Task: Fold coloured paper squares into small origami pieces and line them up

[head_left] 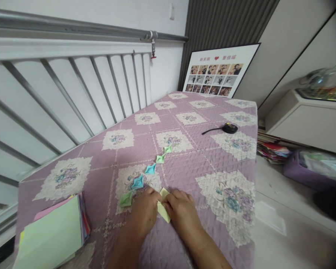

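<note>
The folded pale-yellow paper (164, 213) is partly hidden by the left hand (146, 209) and right hand (182, 209); near left on the purple quilted floral cloth (182, 164), the pale-green-topped paper stack (54, 229) is cut off.

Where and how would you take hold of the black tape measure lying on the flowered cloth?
I'd grip the black tape measure by its compact, rounded body, thumb and fingers on opposite sides, probably coming from above and the right: the thin strap trails off to the left, so that approach should avoid it.
</note>
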The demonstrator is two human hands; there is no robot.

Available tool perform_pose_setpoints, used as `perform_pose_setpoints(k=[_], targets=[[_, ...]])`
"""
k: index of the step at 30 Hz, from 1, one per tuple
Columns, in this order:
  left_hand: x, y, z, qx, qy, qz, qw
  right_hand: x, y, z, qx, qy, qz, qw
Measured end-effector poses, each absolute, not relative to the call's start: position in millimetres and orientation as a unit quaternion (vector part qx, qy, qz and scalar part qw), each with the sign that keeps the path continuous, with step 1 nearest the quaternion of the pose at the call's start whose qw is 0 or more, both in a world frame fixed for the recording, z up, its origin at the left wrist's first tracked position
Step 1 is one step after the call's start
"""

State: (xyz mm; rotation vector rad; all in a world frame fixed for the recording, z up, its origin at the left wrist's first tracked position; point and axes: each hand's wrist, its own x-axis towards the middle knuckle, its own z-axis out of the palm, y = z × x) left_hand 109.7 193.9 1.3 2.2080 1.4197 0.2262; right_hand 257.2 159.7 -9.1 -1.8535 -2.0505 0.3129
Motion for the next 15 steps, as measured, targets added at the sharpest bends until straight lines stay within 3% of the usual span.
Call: perform_pose_setpoints(k=[15], targets=[[108.5,193.3,3.5,0.812,0.515,0.086,0.262,286.3,159.3,-3.1,-0.677,-0.714,0.081,0.158]])
